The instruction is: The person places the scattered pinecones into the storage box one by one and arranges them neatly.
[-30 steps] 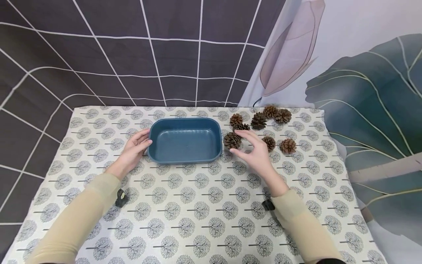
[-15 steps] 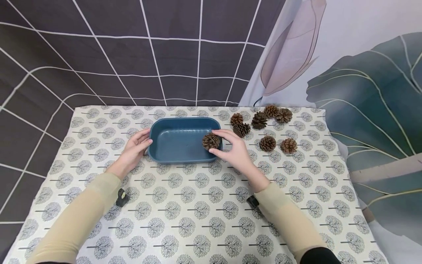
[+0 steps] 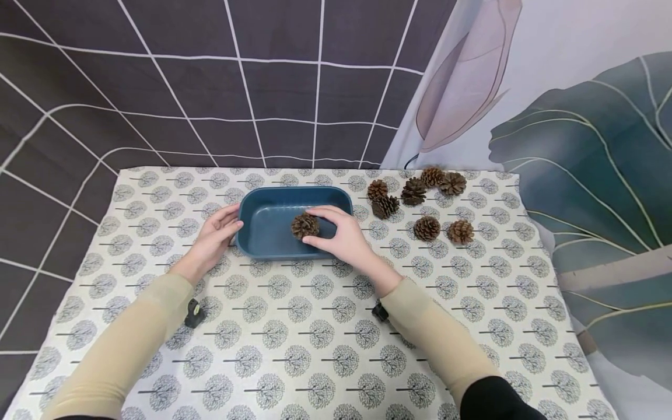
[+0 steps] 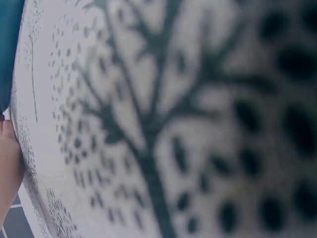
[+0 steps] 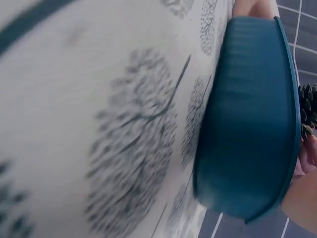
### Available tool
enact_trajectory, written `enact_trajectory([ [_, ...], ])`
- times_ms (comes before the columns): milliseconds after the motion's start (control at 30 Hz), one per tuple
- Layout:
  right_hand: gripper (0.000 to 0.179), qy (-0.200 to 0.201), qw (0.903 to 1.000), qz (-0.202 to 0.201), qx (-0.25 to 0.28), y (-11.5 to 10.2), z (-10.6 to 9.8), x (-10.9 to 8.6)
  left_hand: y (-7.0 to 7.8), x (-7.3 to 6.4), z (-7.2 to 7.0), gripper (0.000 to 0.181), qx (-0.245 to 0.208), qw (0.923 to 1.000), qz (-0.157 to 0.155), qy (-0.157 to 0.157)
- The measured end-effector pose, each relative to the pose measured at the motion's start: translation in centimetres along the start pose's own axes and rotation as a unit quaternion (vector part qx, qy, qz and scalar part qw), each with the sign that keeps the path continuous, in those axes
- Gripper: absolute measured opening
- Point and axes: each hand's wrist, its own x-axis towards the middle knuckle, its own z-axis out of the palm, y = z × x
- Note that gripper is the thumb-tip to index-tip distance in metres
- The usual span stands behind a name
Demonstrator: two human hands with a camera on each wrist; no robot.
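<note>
A brown pine cone is pinched between the thumb and fingers of my right hand, over the inside of a blue rectangular basin. The right wrist view catches only part of the pine cone beyond the basin's rim, with the right hand close to it. At the basin's left end, my left hand rests its thumb and relaxed fingers against the wall and rim. Only a strip of that left hand shows in the left wrist view, beside the basin's side.
Several pine cones lie right of the basin, among them one near pine cone, a middle pine cone and an outer pine cone. A tree-print cloth covers the table. A dark gridded backdrop hangs behind it.
My right hand has taken hold of a pine cone from right of the basin and carried it left over the rim to above the basin's inside. The left hand has stayed put.
</note>
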Motion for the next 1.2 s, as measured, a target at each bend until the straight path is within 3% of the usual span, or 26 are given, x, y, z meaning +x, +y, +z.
enact_trajectory([
  [500,0.058,-0.105,0.9941,0.0,-0.026,-1.2,3.0,3.6,0.4,-0.1,0.1,0.042,-0.022,0.9998,-0.002,0.003],
  [767,0.057,-0.176,0.9831,-0.016,-0.048,-1.5,4.6,5.2,0.4,-0.1,0.1,0.044,-0.018,0.9998,-0.003,0.006],
  [1200,0.055,-0.258,0.9651,-0.002,-0.046,-1.7,6.8,6.8,0.2,-0.1,0.0,0.04,0.003,1.0,-0.008,-0.001],
])
